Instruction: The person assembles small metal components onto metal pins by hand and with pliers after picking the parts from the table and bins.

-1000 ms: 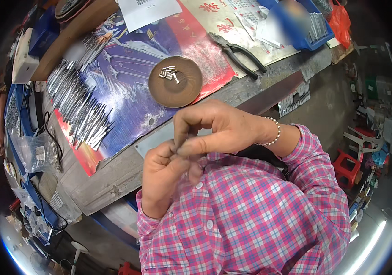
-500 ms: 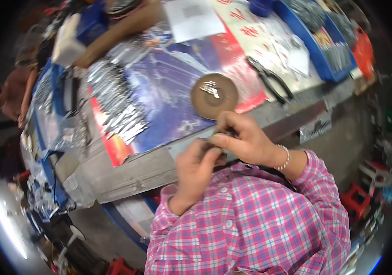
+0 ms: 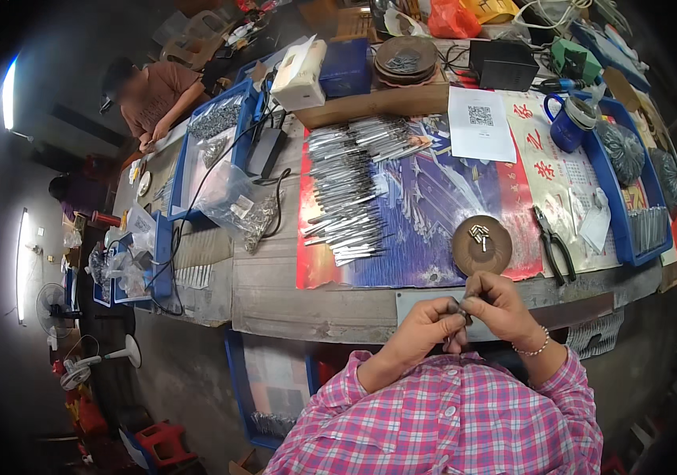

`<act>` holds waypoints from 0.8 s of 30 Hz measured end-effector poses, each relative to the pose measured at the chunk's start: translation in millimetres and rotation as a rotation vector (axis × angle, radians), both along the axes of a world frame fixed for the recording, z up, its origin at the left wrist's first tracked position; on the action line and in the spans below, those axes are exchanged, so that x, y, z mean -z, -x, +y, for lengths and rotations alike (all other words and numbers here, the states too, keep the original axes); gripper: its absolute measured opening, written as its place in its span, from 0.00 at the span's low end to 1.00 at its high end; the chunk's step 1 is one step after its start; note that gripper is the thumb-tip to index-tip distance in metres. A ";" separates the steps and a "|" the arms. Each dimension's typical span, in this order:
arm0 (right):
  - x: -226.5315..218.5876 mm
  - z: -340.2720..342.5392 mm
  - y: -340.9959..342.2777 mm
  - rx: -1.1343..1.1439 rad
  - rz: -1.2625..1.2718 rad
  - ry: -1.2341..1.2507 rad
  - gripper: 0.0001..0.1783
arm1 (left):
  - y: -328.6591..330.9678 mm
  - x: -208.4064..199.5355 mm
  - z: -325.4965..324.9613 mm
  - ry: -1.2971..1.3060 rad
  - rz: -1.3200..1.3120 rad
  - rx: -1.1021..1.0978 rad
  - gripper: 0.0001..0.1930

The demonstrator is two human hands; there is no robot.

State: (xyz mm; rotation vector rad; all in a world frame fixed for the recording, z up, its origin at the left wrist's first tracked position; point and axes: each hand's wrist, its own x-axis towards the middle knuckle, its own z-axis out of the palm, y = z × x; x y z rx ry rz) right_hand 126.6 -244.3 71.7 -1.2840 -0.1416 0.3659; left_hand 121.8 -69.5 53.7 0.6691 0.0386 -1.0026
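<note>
My left hand [image 3: 428, 326] and my right hand [image 3: 501, 307] meet fingertip to fingertip in front of my chest, near the table's front edge. Both are closed in a pinch around something small and dark that the fingers mostly hide. Just beyond them sits a round brown dish [image 3: 499, 260] with several short metal pieces [image 3: 478, 234] in it. Left of the dish, a large pile of slim silver metal rods [image 3: 342, 190] lies on a colourful printed sheet [image 3: 425, 245]. Black-handled pliers [image 3: 553, 247] rest to the right of the dish.
Blue bins [image 3: 645, 249] with metal parts and bags stand at the right, beside a blue mug [image 3: 568, 131]. More blue trays [image 3: 219, 119] and a plastic bag [image 3: 223, 194] are at the left. A co-worker [image 3: 160, 99] sits at the far left. Brown bowls [image 3: 406, 59] stand at the back.
The view has swung, so the table and my hands appear farther right and lower. My hands stay pinched together near the dish; the co-worker shows more fully.
</note>
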 end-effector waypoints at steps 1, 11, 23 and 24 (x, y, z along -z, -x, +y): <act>7.6 1.4 -0.6 0.082 -0.156 0.308 0.09 | 1.4 0.8 -4.1 -0.395 -0.485 -0.189 0.07; 7.9 0.3 1.6 -0.030 0.047 -0.004 0.10 | 1.3 -7.3 -1.1 -0.435 -0.673 -0.514 0.06; 36.9 17.0 22.2 -0.157 0.101 -0.022 0.12 | -8.4 -16.2 -17.2 -0.491 -0.967 -0.673 0.07; 37.8 18.3 22.6 -0.121 0.048 0.059 0.12 | -10.4 -16.7 -16.3 -0.492 -0.963 -0.675 0.07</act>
